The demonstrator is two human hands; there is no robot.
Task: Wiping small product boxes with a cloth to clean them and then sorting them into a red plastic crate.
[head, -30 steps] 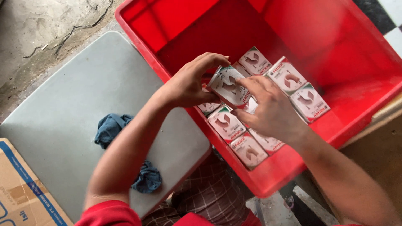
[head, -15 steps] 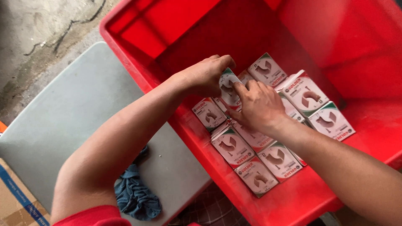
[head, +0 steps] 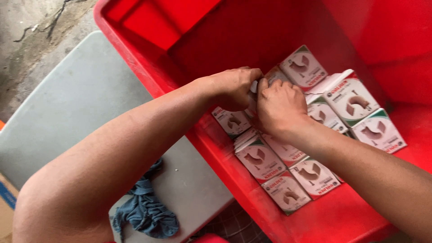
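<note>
Box [head: 271,75] is the one both hands are on, a small white carton with a green corner and a brownish pipe-fitting picture, sitting inside the red bin [head: 148,58] near the middle of its floor. Only a sliver of it shows between the fingers, so I can't tell whether it's lying flat or tipped up.

The left hand [head: 231,86] comes into the bin over its near rim and is curled tight, fingertips pinched on the box's edge. The right hand [head: 280,108] is right against it, knuckles up, fingers folded down over the same box. The two hands are touching each other.

More boxes [head: 288,177] of the same kind lie in the bin all around the hands: a row running toward the bin's near corner, a few packed on the far side of the right hand, and one [head: 231,121] tucked against the bin's wall just under the left wrist. One of them [head: 348,96] stands higher than its neighbours.

Outside the bin, on its left, there's a grey worktop [head: 76,103] with a crumpled blue rag [head: 146,211] on it, under the left forearm.
</note>
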